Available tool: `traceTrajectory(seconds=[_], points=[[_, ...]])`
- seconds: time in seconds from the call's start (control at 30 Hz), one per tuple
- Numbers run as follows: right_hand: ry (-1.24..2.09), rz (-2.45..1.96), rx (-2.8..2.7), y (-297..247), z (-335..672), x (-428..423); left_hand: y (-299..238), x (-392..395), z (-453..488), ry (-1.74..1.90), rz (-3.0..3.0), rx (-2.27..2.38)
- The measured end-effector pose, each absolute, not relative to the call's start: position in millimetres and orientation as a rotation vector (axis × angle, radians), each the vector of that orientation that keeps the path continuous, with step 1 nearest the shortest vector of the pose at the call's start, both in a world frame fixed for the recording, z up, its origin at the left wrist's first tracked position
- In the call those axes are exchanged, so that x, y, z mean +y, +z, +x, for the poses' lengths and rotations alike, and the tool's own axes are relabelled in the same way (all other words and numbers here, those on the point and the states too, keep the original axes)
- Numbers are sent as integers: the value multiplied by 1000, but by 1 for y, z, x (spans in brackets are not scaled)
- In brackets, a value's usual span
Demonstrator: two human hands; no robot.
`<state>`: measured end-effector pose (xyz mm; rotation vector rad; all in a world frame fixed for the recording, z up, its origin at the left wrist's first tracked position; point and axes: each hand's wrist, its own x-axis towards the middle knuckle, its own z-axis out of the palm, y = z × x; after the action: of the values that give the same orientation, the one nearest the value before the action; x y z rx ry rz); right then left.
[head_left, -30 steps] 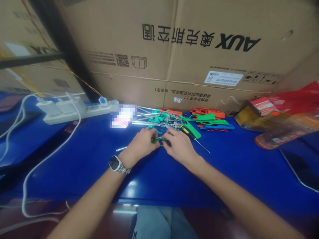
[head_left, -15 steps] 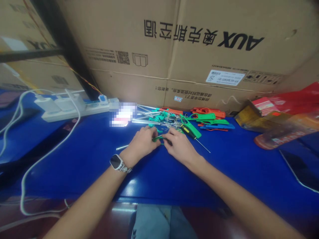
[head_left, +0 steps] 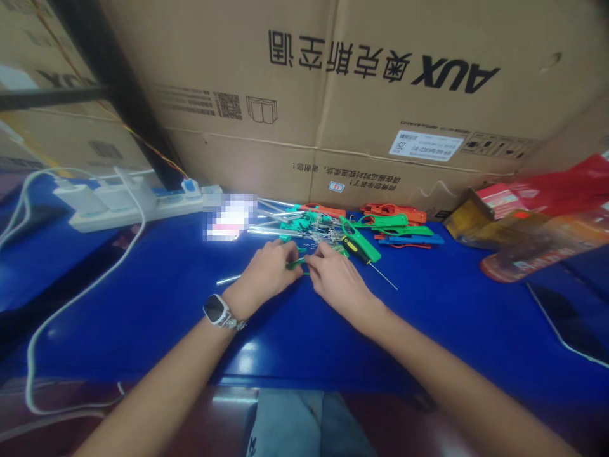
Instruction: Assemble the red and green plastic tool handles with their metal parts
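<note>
My left hand (head_left: 267, 271) and my right hand (head_left: 335, 280) meet over the blue table (head_left: 428, 317), both pinched on a small green-handled tool (head_left: 295, 262) between them. A smartwatch (head_left: 216, 310) is on my left wrist. Just beyond my fingers lies a pile of green, orange and blue handled tools (head_left: 366, 226) with thin metal rods. A loose metal rod (head_left: 228, 279) sticks out to the left of my left hand. A thin needle (head_left: 383, 277) points right past my right hand.
Large cardboard boxes (head_left: 361, 108) stand against the back of the table. A white power strip (head_left: 118, 206) with plugs and a white cable (head_left: 71, 304) sits at left. Red and orange plastic packets (head_left: 533, 222) lie at right, a dark flat sheet (head_left: 571, 324) near the right edge.
My hands have drawn slightly closer together on the green tool; the view has shifted a little. Nothing else has moved.
</note>
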<state>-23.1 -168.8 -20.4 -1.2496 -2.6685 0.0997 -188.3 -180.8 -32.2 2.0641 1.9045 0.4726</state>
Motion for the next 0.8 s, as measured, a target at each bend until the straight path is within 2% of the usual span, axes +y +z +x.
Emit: traceTrajectory(seconds=[0.8], points=[[206,-1106,-2574,-33,-12,-156,-39,-177,-192,576,2064,1829]])
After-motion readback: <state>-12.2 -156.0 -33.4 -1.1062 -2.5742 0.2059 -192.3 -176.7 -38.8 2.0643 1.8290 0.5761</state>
